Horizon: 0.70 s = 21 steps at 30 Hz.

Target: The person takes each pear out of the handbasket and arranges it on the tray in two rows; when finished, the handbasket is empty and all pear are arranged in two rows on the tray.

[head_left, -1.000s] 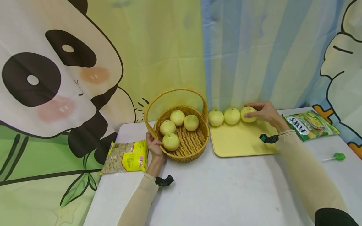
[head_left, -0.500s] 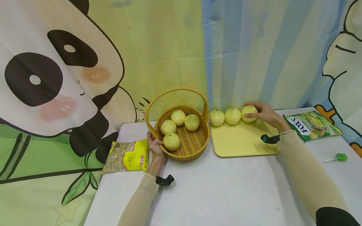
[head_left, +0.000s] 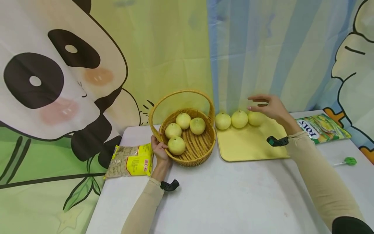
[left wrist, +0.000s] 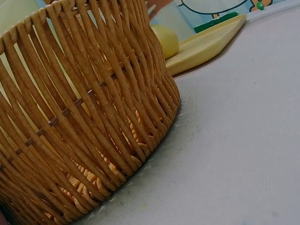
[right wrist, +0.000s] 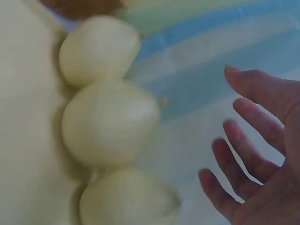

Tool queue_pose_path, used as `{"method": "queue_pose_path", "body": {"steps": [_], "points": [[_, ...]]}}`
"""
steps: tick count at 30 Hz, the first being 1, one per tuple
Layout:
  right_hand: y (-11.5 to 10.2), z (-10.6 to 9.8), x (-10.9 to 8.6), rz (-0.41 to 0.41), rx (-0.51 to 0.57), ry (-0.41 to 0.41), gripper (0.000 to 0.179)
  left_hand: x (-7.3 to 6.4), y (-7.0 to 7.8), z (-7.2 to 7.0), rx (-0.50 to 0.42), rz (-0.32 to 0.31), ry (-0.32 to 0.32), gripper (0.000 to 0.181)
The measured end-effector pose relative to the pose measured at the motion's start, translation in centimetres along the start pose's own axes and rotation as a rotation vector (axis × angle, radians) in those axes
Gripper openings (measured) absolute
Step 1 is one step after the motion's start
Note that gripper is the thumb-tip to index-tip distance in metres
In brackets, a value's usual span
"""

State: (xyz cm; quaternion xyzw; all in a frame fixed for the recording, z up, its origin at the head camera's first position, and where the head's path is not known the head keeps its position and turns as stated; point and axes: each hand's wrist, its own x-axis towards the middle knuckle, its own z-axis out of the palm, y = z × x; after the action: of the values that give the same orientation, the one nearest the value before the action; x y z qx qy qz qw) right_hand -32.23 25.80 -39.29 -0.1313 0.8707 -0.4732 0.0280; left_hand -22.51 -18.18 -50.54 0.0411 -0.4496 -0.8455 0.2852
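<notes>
In the head view, my left hand (head_left: 160, 150) grips the left rim of a wicker basket (head_left: 198, 159) near the foot of its tall handle. Several round, pale yellow-green pears (head_left: 176, 145) lie inside it. Three more, short-stemmed, stand in a row along the back of a yellow tray (head_left: 248, 151); the rightmost pear (head_left: 255, 119) is partly behind my right hand (head_left: 270, 105). That hand hovers above it with fingers spread, holding nothing. In the right wrist view the fingers are apart from the pears (right wrist: 110, 124). The left wrist view shows the basket's woven side (left wrist: 93, 103), the left fingers hidden.
A yellow-and-clear bag of dry food (head_left: 130, 161) lies left of the basket. Right of the tray are a green FOX'S candy bag (head_left: 324, 127) and a green lollipop (head_left: 349, 161). Printed curtains (head_left: 175, 58) hang right behind the white table (head_left: 228, 195).
My right hand has let go of the rightmost pear on the tray and risen above it, fingers opening. The left hand stays on the basket.
</notes>
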Motion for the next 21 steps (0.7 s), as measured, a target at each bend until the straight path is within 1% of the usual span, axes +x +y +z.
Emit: {"method": "queue_pose_path", "body": {"steps": [1, 3, 6, 8, 11, 13, 15, 17, 19, 21], "points": [[-0.9, 0.3, -0.1, -0.015, 0.003, -0.006, 0.058, 0.0, 0.0, 0.0, 0.005, 0.001, 0.000, 0.042], [-2.7, 1.0, -0.4, -0.039, 0.001, -0.058, 0.049, 0.1, 0.1, 0.1, 0.008, 0.001, -0.001, 0.042], [-5.0, 2.5, -0.5, -0.091, 0.008, -0.192, 0.040, 0.1, 0.0, 0.1, 0.011, 0.001, -0.001, 0.042], [-6.2, 3.7, -0.3, -0.134, 0.005, -0.291, 0.039, 0.0, 0.0, 0.0, 0.008, 0.001, -0.002, 0.042], [-7.6, 6.1, 0.2, -0.193, 0.026, -0.406, 0.043, 0.0, 0.1, 0.0, 0.007, -0.003, -0.003, 0.042], [-8.5, 7.9, 0.5, -0.218, 0.062, -0.480, 0.050, 0.0, 0.1, 0.0, 0.002, -0.007, -0.006, 0.042], [-9.3, 9.7, 0.8, -0.226, 0.104, -0.559, 0.057, 0.0, 0.1, 0.1, -0.004, -0.010, -0.007, 0.043], [-10.1, 11.6, 1.1, -0.234, 0.125, -0.630, 0.063, 0.1, 0.1, 0.1, -0.012, -0.010, -0.008, 0.044], [-10.7, 13.5, 1.3, -0.231, 0.135, -0.686, 0.069, 0.1, 0.1, 0.1, -0.014, -0.011, -0.005, 0.045], [-11.2, 15.3, 1.6, -0.250, 0.128, -0.714, 0.071, 0.0, 0.0, 0.1, -0.010, -0.013, -0.003, 0.045]]}}
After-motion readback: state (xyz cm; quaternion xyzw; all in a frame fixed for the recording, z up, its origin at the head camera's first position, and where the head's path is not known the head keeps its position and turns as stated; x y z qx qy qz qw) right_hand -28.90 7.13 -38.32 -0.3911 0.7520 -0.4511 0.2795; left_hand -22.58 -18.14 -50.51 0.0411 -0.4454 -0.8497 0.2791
